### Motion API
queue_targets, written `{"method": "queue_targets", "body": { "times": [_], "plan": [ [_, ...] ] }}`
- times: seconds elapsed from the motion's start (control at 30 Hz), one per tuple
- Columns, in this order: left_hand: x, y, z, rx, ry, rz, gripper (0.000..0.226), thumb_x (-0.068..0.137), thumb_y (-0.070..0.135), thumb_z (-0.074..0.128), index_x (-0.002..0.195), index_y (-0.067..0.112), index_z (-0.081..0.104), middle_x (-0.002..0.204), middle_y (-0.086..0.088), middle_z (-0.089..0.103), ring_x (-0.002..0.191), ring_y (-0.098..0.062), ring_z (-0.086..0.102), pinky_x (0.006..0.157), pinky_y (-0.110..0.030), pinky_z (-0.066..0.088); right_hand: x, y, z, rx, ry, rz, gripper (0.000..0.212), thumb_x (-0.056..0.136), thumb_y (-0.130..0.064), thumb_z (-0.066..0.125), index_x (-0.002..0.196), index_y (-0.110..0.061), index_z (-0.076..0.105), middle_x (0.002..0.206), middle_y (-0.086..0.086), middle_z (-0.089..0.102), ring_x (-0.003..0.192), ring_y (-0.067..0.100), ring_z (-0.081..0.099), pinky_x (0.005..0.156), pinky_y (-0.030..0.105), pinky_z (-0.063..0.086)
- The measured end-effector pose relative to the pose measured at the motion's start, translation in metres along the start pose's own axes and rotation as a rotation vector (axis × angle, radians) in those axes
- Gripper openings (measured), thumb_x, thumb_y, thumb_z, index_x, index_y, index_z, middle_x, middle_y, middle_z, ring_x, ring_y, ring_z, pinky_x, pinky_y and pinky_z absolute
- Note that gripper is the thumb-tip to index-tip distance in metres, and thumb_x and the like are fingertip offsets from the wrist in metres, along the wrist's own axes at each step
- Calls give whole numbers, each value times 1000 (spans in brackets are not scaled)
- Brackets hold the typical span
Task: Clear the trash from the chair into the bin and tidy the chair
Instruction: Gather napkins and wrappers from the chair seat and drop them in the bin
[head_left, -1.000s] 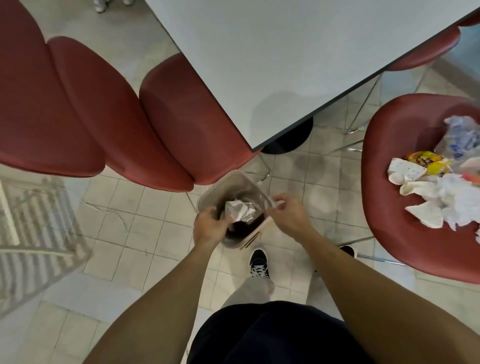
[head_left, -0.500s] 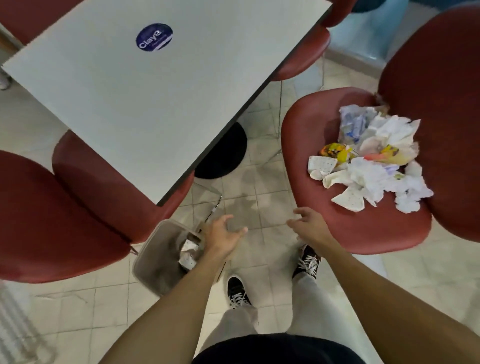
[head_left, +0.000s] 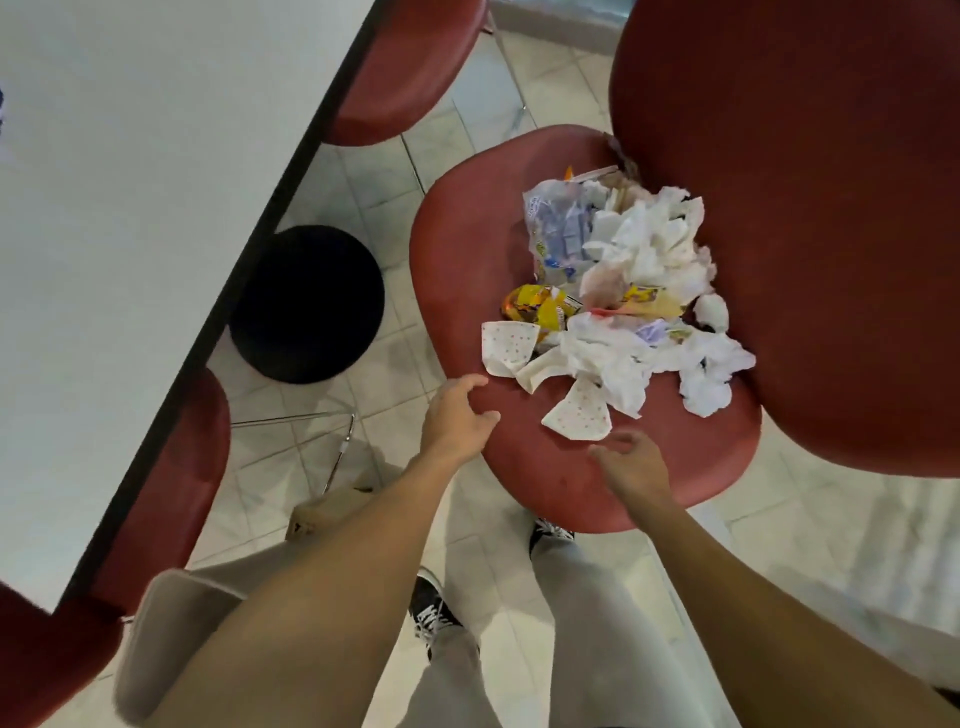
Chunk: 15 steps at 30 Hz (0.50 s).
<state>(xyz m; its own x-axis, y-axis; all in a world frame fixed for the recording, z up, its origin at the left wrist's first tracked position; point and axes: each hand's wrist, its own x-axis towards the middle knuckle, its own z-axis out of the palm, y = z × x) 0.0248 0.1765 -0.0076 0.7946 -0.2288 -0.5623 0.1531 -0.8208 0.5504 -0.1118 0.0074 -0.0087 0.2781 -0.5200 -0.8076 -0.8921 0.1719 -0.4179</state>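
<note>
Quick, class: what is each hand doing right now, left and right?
Left hand: open, fingers loosely curled, holding nothing, over the chair seat.
Right hand: open and empty, just short of the trash pile.

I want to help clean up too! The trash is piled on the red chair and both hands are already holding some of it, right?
Not quite. The trash is piled on the red chair, but the head view shows the left hand and right hand open and empty, just short of it.

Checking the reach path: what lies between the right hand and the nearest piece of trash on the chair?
In the head view, only bare red chair seat separates the right hand from the dotted paper scrap. The hand holds nothing.
</note>
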Motion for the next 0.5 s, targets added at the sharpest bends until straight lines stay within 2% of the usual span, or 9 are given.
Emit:
{"method": "queue_targets", "body": {
  "times": [0.1,0.23,0.33,0.5],
  "plan": [
    [33,14,14,138,44,92,47,82,6,65,126,21,58,128,-2,53,117,-20,52,101,-27,42,26,-1,-4,52,1,67,60,72,-36,74,126,-19,52,116,3,62,99,27,65,86,48,56],
    [73,21,26,292,57,193,56,77,-8,57,128,16,57,129,-8,52,120,-26,49,100,-30,39,56,-8,3,117,-34,100,57,70,-35,75,121,-18,55,113,-3,65,99,24,66,88,49,55],
    [93,20,30,357,-7,214,58,76,-8,60,128,16,57,130,-9,51,121,-27,49,102,-30,38,67,-12,10,158,-33,140,59,71,-32,77,124,-19,53,115,-3,62,100,21,64,87,47,56],
    [105,21,39,424,-55,173,42,81,4,67,119,21,65,125,-10,54,112,-29,55,95,-39,46,78,-12,22,166,-42,235,46,78,-17,73,120,-12,55,112,5,60,92,22,62,78,40,59]
  ]
}}
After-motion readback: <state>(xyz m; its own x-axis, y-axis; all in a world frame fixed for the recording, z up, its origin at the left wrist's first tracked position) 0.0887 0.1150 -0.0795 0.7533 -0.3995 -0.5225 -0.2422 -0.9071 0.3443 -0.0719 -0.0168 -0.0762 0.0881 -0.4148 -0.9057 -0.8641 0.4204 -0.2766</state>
